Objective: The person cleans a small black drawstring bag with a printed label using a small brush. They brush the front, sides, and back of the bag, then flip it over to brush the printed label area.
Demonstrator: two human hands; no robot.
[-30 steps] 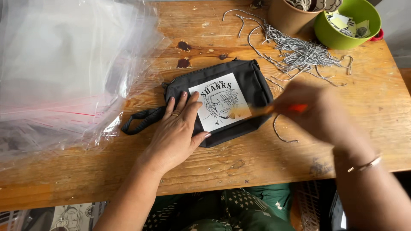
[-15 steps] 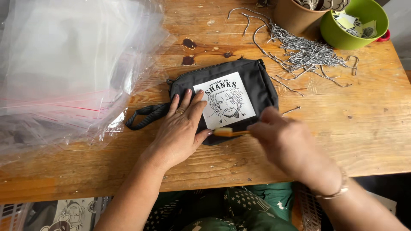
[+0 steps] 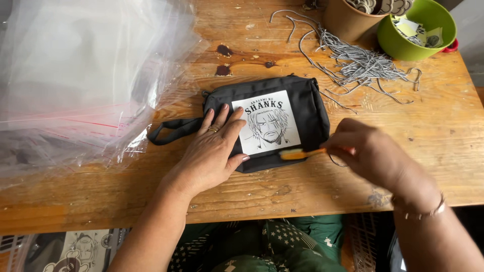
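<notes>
Head view: the left hand [image 3: 214, 151] lies flat, fingers spread, pinning the black pouch [image 3: 272, 121] near the tabletop's [image 3: 302, 191] front edge, while the right hand [image 3: 373, 153] grips an orange brush [image 3: 297, 153] against its printed patch [image 3: 267, 123].

1 head-worn camera looks steeply down from above the person's seat onto a wooden table [image 3: 302, 191], facing away from the body toward the far edge. It sits close: both forearms enter from the bottom edge, the left hand [image 3: 212, 151] near centre, the right hand [image 3: 370, 153] to its right. The table's near edge crosses the lower part of the frame, with the lap below it.
</notes>
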